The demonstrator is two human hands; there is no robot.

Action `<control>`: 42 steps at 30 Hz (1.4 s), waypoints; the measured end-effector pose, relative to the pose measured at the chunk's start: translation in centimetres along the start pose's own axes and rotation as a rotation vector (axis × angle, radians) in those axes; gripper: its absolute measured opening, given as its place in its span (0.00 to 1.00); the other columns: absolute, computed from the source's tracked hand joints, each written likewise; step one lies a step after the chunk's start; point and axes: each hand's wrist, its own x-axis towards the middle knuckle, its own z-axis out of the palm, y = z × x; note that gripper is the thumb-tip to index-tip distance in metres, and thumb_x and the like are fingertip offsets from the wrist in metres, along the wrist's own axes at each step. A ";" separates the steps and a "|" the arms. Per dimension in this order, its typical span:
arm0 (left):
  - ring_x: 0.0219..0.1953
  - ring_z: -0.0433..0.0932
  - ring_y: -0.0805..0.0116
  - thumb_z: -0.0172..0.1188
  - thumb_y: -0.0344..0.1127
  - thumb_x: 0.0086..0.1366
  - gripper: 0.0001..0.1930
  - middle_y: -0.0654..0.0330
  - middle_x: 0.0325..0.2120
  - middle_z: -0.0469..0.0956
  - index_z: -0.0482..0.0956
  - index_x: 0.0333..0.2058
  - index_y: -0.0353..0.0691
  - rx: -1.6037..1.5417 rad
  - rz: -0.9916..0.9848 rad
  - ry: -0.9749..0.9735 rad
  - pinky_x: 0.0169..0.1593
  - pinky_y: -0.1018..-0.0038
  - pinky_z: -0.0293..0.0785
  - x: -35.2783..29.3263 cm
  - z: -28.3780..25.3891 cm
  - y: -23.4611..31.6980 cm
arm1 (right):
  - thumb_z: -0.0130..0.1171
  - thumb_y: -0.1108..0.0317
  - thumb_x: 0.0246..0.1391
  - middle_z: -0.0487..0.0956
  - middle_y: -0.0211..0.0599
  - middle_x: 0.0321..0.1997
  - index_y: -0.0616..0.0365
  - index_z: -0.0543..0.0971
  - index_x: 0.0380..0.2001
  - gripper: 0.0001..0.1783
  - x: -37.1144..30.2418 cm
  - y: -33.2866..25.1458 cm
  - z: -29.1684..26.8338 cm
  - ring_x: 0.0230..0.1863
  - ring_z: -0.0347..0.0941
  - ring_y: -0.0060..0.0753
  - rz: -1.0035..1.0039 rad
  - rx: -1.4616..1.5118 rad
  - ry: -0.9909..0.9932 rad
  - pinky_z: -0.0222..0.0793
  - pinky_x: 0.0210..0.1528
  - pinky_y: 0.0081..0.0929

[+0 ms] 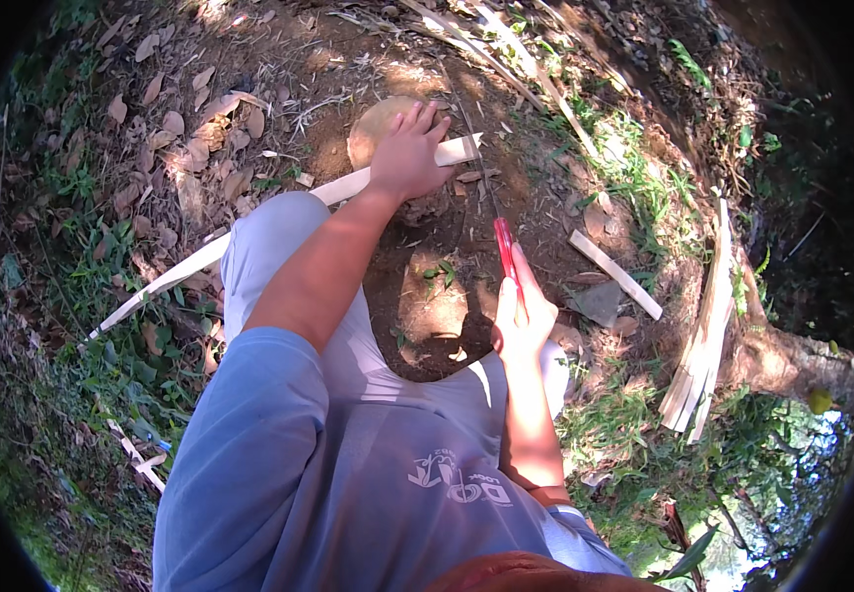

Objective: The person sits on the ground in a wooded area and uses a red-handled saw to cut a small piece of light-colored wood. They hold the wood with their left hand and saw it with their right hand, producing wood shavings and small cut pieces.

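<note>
Steady the wooden strip (348, 185) and keep the blade (487, 183) true

Bare ground (388, 276) surrounds a round wooden block (373, 128). The strip, long and pale, has its notched end just right of the block and its rest running off to the block's left, nearer the person. A bundle of split strips (703, 345) lies well to the block's right.

The red-handled tool (506, 247) is right of the block and nearer the person, its thin blade reaching up beside the strip's end; whether they touch, I cannot tell. The right hand (526, 316) has its grip clamped on the handle. The left hand (412, 163) lies across the strip at the block's right edge, its grip extended rather than closed.

A short pale offcut (614, 273) sits right of the block.

This looks like cutting work. To do it well, press the strip down firmly, keep the left fingers clear of the blade's path, hold the wrist straight, use light, controlled strokes, and keep both knees out of line.
</note>
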 end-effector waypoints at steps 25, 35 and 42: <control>0.79 0.61 0.57 0.70 0.52 0.65 0.34 0.51 0.64 0.79 0.75 0.69 0.53 -0.097 0.099 0.006 0.80 0.51 0.54 0.2 0.3 -0.6 | 0.58 0.69 0.72 0.89 0.43 0.45 0.58 0.80 0.68 0.23 12.6 1.3 9.3 0.37 0.80 0.18 0.024 0.168 -0.046 0.76 0.43 0.23; 0.78 0.63 0.54 0.71 0.50 0.65 0.32 0.48 0.63 0.80 0.78 0.67 0.54 -0.134 0.116 0.001 0.78 0.50 0.57 0.3 0.5 -0.9 | 0.58 0.68 0.72 0.87 0.40 0.47 0.60 0.78 0.69 0.25 -0.1 1.2 0.3 0.30 0.75 0.16 0.115 -0.002 -0.072 0.71 0.37 0.21; 0.77 0.64 0.56 0.71 0.51 0.65 0.31 0.49 0.62 0.81 0.79 0.66 0.54 -0.114 0.117 0.059 0.79 0.52 0.57 -0.2 1.5 -1.2 | 0.55 0.70 0.73 0.80 0.30 0.25 0.75 0.79 0.65 0.23 -9.1 -1.2 -7.7 0.19 0.65 0.15 -0.026 -0.111 -0.124 0.61 0.25 0.22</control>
